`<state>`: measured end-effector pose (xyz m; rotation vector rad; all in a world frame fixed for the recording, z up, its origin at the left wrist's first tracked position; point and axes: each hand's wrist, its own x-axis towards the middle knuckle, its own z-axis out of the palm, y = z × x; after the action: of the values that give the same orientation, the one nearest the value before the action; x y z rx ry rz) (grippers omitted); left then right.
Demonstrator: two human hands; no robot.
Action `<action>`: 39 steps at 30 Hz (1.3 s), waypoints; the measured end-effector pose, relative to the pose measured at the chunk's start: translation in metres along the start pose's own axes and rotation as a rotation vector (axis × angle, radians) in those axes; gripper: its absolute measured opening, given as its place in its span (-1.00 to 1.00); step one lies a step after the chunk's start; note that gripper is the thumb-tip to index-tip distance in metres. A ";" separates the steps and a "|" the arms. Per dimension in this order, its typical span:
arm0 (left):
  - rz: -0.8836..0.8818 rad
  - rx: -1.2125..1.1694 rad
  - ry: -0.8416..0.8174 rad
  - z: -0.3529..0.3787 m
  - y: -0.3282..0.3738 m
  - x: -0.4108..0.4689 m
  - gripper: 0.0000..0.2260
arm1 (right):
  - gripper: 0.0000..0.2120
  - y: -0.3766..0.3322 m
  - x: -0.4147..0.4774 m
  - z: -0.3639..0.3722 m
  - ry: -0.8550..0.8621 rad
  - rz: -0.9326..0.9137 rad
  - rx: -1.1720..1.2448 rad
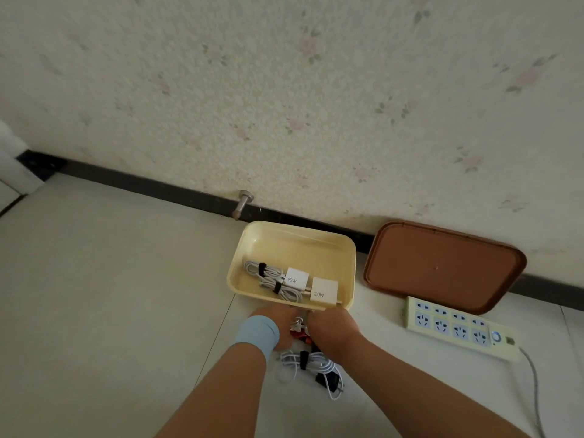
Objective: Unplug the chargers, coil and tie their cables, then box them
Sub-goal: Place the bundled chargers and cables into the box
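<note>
both hands are drawn close together on the floor [110, 295], just near of the cream plastic box [298, 243]. the left hand [276, 322], above a pale blue wristband [257, 335], and the right hand [331, 327] grip a small white-and-red cable bundle [298, 328] between them. their backs face up and the fingertips are tucked out of sight.

the bundle looks light and limp. thin round cable like this springs open if let go, so it is best held across the gathered loops, where a strap would cinch them, not by a loose end.

just near of the wrists lies a tied white coil [311, 363], bound at its middle by a black strap, with a black plug [328, 380] at its near end. it should lift easily by the strapped waist.

in the box rest the 90w charger [296, 277] and the 120w charger [324, 290], smooth, hard white blocks with square faces, likely denser than their cords. each has its pale cable coiled to the left and strapped in black. a grasp on the block's flat sides would carry the cord along.

the box is glossy, shallow and round-cornered. right of it a brown lid [442, 263] with a matte face leans on the floral wallpaper, and a pale green power strip [458, 327] lies with its visible sockets bare.
</note>
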<state>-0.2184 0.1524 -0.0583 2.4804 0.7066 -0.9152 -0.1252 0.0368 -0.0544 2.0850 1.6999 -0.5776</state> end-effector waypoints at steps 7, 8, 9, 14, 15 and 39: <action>0.013 0.048 -0.019 0.007 0.000 0.015 -0.69 | -0.80 0.003 0.004 0.004 -0.030 0.019 0.011; 0.017 0.027 -0.020 0.007 -0.001 0.017 -0.72 | -0.84 0.005 0.005 0.002 -0.046 0.006 -0.015; 0.016 0.011 -0.031 0.005 -0.002 0.018 -0.77 | -0.79 0.006 0.007 0.001 -0.061 -0.001 -0.040; 0.008 -0.139 -0.144 -0.019 -0.004 0.018 -0.78 | -0.77 0.014 0.016 0.000 0.058 -0.085 0.048; -0.001 -0.159 -0.181 -0.027 -0.005 0.019 -0.81 | -0.71 0.016 0.016 0.000 0.085 -0.080 0.099; -0.059 -0.179 0.415 -0.084 -0.047 0.079 -0.57 | -0.46 0.066 0.108 -0.035 0.301 0.329 1.201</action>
<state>-0.1535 0.2587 -0.0618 2.5176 0.9511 -0.3333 -0.0390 0.1317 -0.0807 3.2938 1.1294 -1.4760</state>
